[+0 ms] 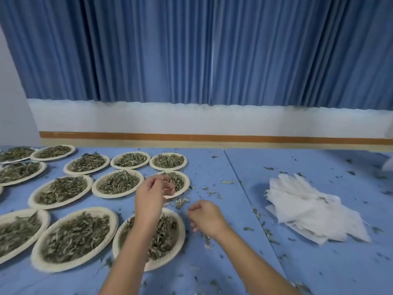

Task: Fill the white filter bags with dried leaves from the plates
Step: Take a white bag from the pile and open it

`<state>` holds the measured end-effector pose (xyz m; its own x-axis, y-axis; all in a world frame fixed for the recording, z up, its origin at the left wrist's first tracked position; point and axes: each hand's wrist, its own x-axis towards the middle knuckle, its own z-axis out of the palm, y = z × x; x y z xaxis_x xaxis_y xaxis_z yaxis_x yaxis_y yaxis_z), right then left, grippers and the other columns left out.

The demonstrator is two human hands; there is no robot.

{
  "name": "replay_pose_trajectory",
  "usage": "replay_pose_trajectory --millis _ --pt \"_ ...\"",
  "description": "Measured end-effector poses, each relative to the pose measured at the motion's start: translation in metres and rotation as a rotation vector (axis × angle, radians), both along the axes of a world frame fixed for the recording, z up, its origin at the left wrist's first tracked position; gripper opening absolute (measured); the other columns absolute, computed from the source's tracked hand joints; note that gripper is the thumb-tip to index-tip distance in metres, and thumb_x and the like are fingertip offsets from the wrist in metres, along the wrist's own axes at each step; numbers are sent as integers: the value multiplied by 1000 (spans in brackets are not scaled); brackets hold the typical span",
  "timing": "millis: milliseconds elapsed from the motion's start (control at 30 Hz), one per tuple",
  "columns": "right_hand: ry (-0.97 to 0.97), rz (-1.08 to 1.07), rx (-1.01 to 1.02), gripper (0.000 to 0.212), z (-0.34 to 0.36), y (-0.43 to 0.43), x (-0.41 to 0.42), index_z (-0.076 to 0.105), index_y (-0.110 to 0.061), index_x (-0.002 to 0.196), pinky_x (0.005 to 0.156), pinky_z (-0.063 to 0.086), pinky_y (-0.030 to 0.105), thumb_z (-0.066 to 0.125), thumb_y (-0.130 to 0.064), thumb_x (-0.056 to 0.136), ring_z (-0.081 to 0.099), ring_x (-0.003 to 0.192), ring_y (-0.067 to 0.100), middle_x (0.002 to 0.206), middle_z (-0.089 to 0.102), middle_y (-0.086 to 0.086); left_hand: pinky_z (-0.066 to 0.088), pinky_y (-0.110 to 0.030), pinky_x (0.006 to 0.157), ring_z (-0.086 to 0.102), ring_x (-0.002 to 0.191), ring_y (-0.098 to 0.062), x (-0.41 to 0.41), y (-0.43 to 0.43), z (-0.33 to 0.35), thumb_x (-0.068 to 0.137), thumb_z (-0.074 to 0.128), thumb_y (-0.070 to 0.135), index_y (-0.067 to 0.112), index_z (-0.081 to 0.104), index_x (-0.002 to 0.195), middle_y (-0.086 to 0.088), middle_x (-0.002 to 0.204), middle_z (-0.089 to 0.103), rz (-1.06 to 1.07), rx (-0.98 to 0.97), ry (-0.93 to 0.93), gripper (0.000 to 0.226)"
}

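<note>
Several cream paper plates heaped with dried green leaves cover the left half of the blue table. My left hand (152,195) hovers with loosely curled fingers above the near edge of a middle-row plate (184,177); whether it holds leaves is unclear. My left forearm crosses the nearest plate (180,226). My right hand (205,217) hangs just right of that plate, fingers curled loosely, with nothing visible in it. A pile of white filter bags (312,209) lies flat on the table to the right, apart from both hands.
Loose leaf crumbs (181,202) are scattered over the blue tabletop (234,262), thickest between the plates and the bags. A seam runs diagonally between two table sections. Blue curtains and a white wall with an orange strip stand behind the table.
</note>
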<state>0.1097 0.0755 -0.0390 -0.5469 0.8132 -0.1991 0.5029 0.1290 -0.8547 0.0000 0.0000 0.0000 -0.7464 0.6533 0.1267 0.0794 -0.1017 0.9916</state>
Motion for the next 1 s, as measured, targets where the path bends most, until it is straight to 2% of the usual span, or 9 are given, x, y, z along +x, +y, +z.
replay_pose_trajectory --millis 167,233,300,367,467,600,800,867,1000 --pt "-208 92 45 16 -16 6 -27 57 -11 75 54 50 23 60 -21 87 53 48 12 73 60 8 45 -16 48 61 60 -14 -15 16 -17 93 41 8 9 66 86 -5 71 69 13 -12 0 26" --pt "-217 116 62 17 -20 6 -32 65 -5 89 52 49 23 65 -21 84 54 51 13 78 60 7 43 -12 44 60 59 -14 -17 17 -22 93 41 8 7 66 87 -8 73 68 -3 -16 -16 26" --pt "-203 112 97 27 -22 6 -33 65 -1 103 67 53 32 65 -21 84 59 68 21 87 60 10 44 -14 46 60 58 -13 -15 18 -20 93 41 8 7 66 88 -9 74 68 -13 -17 -16 26" --pt "-185 91 120 23 -23 12 -29 67 -4 100 77 51 34 65 -20 83 61 84 25 91 62 12 43 -19 51 60 58 -12 -15 20 -19 92 41 9 9 66 86 -8 73 69 -14 -4 -1 26" --pt "-131 26 103 11 -17 29 -10 70 -8 88 64 44 26 68 -15 79 55 70 16 76 59 4 41 -20 52 60 56 -11 -13 20 -14 92 42 10 10 67 84 -7 71 70 -6 40 -19 26" --pt "-113 -125 114 21 -7 63 27 71 -3 95 71 49 32 71 -14 77 61 74 15 88 68 12 44 -18 50 59 52 -11 -10 21 -15 92 44 10 10 67 81 -4 65 68 -35 39 -47 26" --pt "-156 -275 167 22 -15 99 66 74 -1 95 65 41 25 71 -16 79 55 73 13 89 71 15 44 -17 47 59 51 -12 8 31 -23 93 43 8 7 67 83 -5 63 69 -99 -13 -76 26" --pt "-170 -280 175 22 -22 101 69 74 -1 93 62 38 24 70 -19 80 52 65 13 79 67 16 43 -20 50 58 51 -11 17 36 -27 93 42 8 7 67 84 -4 63 68 -128 -30 -63 26" --pt "-212 -268 244 32 -27 99 73 69 -4 67 55 32 27 64 -30 86 44 57 19 60 49 19 42 -18 48 59 52 -10 36 50 -31 93 43 9 9 67 84 -4 64 69 -169 -62 -22 26"
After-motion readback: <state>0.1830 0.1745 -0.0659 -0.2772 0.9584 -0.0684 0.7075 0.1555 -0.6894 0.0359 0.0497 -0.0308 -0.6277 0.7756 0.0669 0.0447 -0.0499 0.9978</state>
